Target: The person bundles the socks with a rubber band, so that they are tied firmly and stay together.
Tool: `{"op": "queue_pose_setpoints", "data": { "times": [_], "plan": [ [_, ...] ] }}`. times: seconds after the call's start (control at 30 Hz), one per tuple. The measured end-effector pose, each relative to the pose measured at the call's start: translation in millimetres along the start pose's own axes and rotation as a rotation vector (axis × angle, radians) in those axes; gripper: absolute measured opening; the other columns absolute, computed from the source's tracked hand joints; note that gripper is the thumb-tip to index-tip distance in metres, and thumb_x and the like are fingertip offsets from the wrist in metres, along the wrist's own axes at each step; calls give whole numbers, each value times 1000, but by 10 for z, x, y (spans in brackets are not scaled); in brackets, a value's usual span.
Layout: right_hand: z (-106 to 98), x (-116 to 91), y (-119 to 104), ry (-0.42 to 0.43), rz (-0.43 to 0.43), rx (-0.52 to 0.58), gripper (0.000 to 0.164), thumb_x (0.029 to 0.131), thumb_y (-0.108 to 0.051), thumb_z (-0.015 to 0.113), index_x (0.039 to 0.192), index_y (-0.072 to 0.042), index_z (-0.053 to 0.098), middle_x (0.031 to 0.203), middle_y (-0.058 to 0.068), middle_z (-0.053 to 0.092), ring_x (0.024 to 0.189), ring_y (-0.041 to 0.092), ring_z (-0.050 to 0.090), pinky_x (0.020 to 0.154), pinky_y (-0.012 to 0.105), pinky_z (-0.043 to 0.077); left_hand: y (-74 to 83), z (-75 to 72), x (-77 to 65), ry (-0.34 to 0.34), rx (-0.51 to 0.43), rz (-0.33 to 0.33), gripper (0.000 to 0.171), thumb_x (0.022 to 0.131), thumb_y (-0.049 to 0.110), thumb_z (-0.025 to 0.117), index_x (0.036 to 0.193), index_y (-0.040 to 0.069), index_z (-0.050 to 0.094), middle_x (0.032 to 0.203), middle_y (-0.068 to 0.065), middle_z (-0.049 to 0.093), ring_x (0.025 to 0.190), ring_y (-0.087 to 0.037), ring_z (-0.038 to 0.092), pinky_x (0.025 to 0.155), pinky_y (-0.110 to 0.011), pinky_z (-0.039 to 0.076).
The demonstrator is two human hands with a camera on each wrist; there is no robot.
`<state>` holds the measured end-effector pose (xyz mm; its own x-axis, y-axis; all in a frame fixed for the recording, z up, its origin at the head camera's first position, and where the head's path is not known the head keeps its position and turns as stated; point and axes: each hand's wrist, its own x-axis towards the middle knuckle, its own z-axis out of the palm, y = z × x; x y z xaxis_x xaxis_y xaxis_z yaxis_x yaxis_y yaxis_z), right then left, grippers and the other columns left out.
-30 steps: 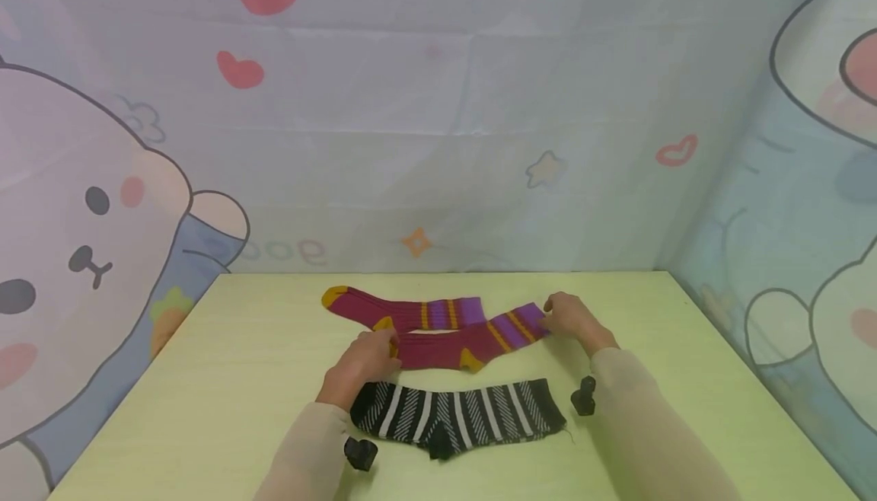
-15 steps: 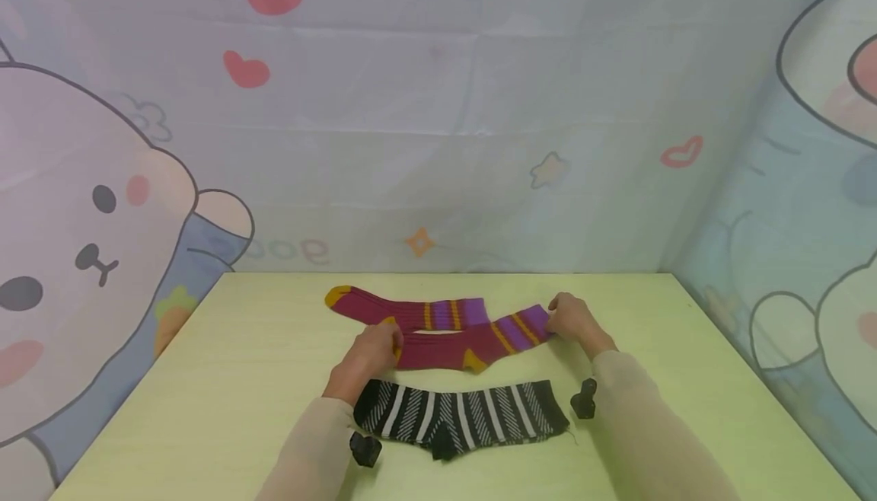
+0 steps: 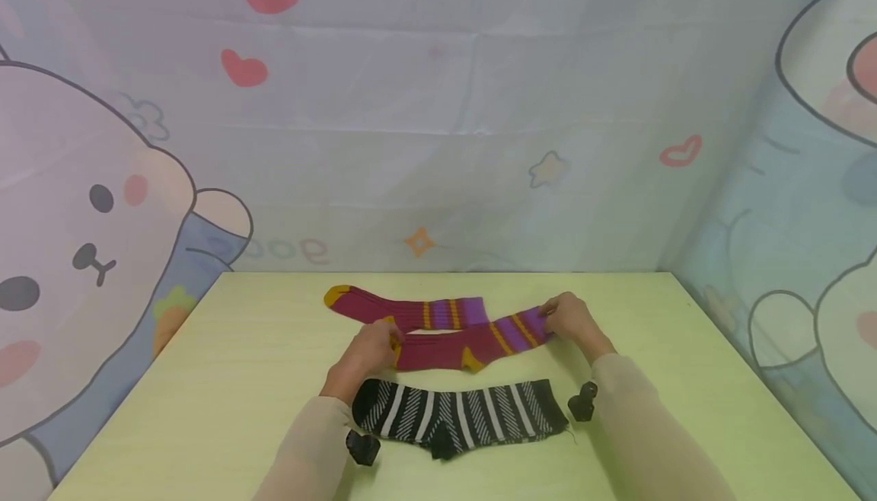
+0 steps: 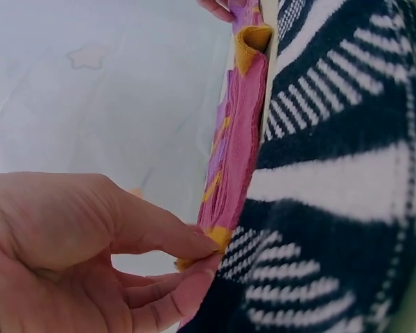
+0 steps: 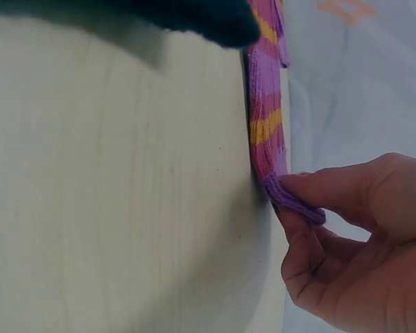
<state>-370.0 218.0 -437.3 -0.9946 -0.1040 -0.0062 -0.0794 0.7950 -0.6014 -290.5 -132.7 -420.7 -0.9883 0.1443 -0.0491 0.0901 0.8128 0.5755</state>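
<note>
A maroon sock (image 3: pixel 438 351) with yellow toe and heel and a purple striped cuff lies stretched between both hands. At its yellow toe, my left hand (image 3: pixel 366 349) pinches the fabric between thumb and fingers, as the left wrist view shows. My right hand (image 3: pixel 572 320) pinches the purple cuff (image 5: pixel 291 198) at the other end, lifting its edge slightly. Just behind lies a matching maroon sock (image 3: pixel 384 309), partly overlapped by the held one. Nearer the person, a black-and-white striped sock (image 3: pixel 459 416) lies flat, its toe end close to the left wrist.
The socks lie on a pale wooden table (image 3: pixel 226 379). A printed cloth backdrop (image 3: pixel 438 120) with hearts and cartoon animals stands along the back and both sides. A small black device (image 3: pixel 363 448) sits at the left wrist, another black device (image 3: pixel 583 402) at the right.
Both hands keep their places on the maroon sock. The right fingers have shifted slightly over the purple cuff, and the left hand has moved a little farther onto the toe.
</note>
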Motion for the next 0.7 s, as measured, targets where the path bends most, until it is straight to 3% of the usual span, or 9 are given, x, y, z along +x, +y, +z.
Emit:
{"op": "queue_pose_setpoints", "data": {
  "times": [0.13, 0.33, 0.5, 0.7],
  "plan": [
    [-5, -1, -13, 33, -3, 10, 32, 78, 1, 68, 109, 8, 72, 114, 28, 67, 108, 44, 61, 92, 50, 49, -15, 8, 29, 26, 9, 3, 26, 85, -7, 68, 110, -9, 70, 105, -18, 67, 87, -26, 59, 67, -31, 52],
    [5, -18, -65, 73, 7, 14, 26, 86, 0, 61, 107, 9, 73, 116, 30, 66, 109, 44, 62, 88, 47, 53, -36, 22, 38, 137, -37, -19, 11, 87, 1, 71, 96, -5, 75, 92, -14, 70, 73, -22, 59, 57, -27, 48],
    [-6, -54, -122, 63, 21, 41, 33, 81, 10, 54, 110, 9, 72, 117, 31, 65, 106, 40, 63, 84, 43, 55, -42, -10, 17, 179, -65, -29, 13, 86, -3, 73, 98, -6, 76, 98, -18, 71, 81, -25, 66, 61, -29, 54],
    [-79, -145, -225, 26, -8, 84, 36, 78, 13, 56, 111, 11, 70, 114, 31, 66, 96, 34, 65, 74, 35, 56, -49, -113, -37, 203, -95, -4, 18, 83, -7, 73, 100, -8, 74, 101, -19, 71, 87, -30, 66, 69, -33, 57]
  ]
}}
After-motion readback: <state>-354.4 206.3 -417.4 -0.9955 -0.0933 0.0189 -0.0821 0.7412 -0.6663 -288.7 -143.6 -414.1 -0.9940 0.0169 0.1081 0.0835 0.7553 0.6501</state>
